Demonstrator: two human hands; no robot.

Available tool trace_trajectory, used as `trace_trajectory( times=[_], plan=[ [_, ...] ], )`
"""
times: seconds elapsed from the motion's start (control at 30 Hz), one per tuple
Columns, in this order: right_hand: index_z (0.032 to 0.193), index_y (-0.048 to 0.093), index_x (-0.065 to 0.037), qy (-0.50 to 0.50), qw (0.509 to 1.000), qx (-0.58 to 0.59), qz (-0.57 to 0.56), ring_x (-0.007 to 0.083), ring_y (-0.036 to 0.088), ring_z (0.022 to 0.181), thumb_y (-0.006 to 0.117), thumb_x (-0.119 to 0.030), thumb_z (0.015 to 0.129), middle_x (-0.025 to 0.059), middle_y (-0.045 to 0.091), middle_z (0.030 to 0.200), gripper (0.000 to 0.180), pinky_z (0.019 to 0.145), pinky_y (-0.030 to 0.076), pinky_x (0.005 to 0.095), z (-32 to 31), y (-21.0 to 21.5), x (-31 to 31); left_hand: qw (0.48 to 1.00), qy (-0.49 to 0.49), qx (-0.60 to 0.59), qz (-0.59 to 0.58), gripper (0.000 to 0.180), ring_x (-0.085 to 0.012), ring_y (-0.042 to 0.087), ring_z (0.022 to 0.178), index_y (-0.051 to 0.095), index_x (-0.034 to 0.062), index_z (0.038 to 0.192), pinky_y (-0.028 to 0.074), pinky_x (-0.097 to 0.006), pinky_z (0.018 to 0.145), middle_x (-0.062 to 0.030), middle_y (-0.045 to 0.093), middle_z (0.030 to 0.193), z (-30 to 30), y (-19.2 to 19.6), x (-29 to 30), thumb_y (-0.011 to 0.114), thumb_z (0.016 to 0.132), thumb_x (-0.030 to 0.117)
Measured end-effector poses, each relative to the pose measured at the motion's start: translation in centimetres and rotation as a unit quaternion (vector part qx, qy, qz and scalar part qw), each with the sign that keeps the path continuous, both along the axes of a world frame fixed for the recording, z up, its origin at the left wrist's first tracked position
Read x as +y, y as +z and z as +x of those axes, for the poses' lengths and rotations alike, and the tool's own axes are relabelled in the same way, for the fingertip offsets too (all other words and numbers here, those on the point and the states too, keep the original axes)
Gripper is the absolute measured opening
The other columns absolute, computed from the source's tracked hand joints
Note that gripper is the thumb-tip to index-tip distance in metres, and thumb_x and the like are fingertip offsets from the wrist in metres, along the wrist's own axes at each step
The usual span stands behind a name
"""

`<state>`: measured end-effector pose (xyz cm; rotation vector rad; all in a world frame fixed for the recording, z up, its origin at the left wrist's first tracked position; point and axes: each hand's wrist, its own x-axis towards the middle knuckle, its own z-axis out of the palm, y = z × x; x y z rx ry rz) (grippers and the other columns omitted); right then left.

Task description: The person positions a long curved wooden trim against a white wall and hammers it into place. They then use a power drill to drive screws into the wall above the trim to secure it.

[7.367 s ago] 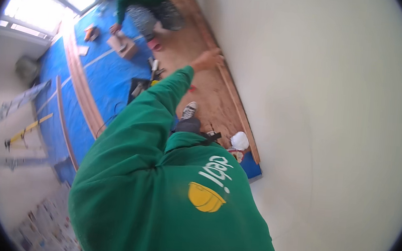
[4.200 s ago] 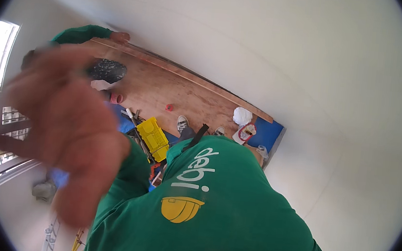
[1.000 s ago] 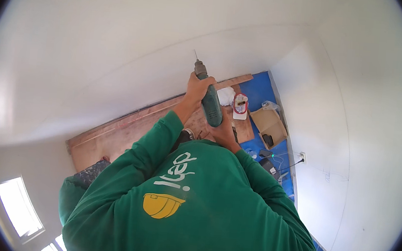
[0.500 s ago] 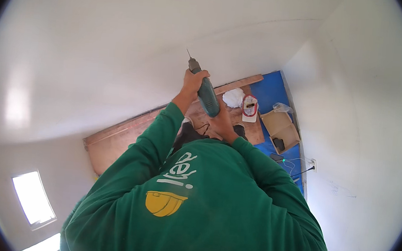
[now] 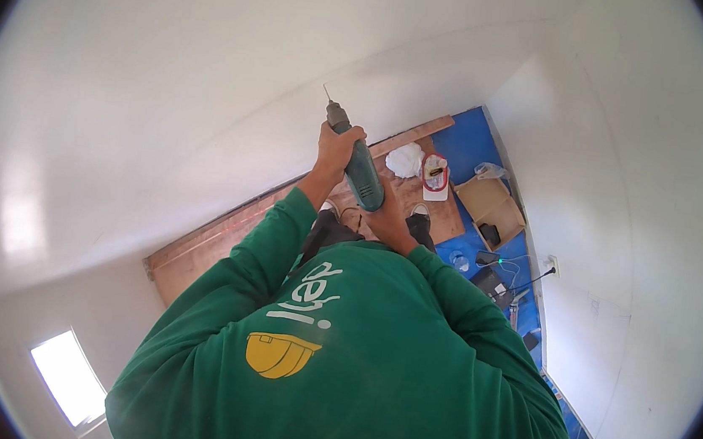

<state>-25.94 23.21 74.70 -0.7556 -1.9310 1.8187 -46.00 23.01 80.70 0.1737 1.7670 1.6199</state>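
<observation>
A dark green power drill [image 5: 362,172] is held out in front of me with its thin bit [image 5: 326,92] pointing away, toward the white wall [image 5: 214,62]. Whether the bit's tip touches the wall, I cannot tell. My left hand [image 5: 339,148] wraps round the front of the drill, just behind the chuck [image 5: 335,113]. At the rear end, my right hand [image 5: 390,219] grips it from below; its fingers are mostly hidden by the drill body.
I stand on a brown wooden board [image 5: 214,244]. White cloth [image 5: 405,159] and a red-rimmed container [image 5: 435,172] lie on it. At right, an open cardboard box [image 5: 492,208], a black case [image 5: 491,285] and cables [image 5: 532,281] rest on blue flooring, beside a wall socket [image 5: 553,267].
The view has shifted, showing more blue flooring, the black case and tools at right. Both hands keep their hold on the drill, which stays nearly in the same place.
</observation>
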Motion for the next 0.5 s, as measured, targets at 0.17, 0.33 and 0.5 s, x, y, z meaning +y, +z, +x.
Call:
trace_trajectory(
  times=[0.17, 0.33, 0.5],
  plan=[
    [0.148, 0.052, -0.005, -0.019, 1.0, 0.018, 0.005, 0.0323, 0.07, 0.116, 0.079, -0.006, 0.094, 0.0196, 0.07, 0.126, 0.061, 0.099, 0.055, 0.0435, -0.75, -0.01, -0.2, 1.0, 0.002, 0.006, -0.007, 0.056, -0.0239, 0.07, 0.074, 0.05, -0.0048, 0.119, 0.061, -0.039, 0.06, -0.0157, 0.067, 0.094, -0.35, -0.54, 0.12, 0.084, 0.079, 0.013],
    [0.147, 0.052, -0.006, -0.033, 0.999, 0.019, -0.018, 0.0308, 0.07, 0.117, 0.088, -0.016, 0.092, 0.0189, 0.07, 0.126, 0.066, 0.098, 0.056, 0.0433, -0.96, 0.2, -0.4, 1.0, -0.009, -0.001, 0.003, 0.055, -0.0237, 0.07, 0.074, 0.05, -0.0046, 0.119, 0.061, -0.039, 0.06, -0.0156, 0.067, 0.094, -0.71, -0.81, 0.27, 0.084, 0.079, 0.014],
    [0.147, 0.051, -0.006, -0.037, 0.999, 0.018, -0.004, 0.0301, 0.071, 0.115, 0.091, -0.018, 0.09, 0.0177, 0.07, 0.125, 0.07, 0.097, 0.057, 0.0444, -1.03, 0.19, -0.51, 1.0, -0.021, 0.008, -0.014, 0.054, -0.0231, 0.069, 0.073, 0.05, -0.0045, 0.119, 0.06, -0.039, 0.06, -0.0152, 0.067, 0.094, -0.88, -0.58, 0.28, 0.083, 0.08, 0.012]
  ],
)
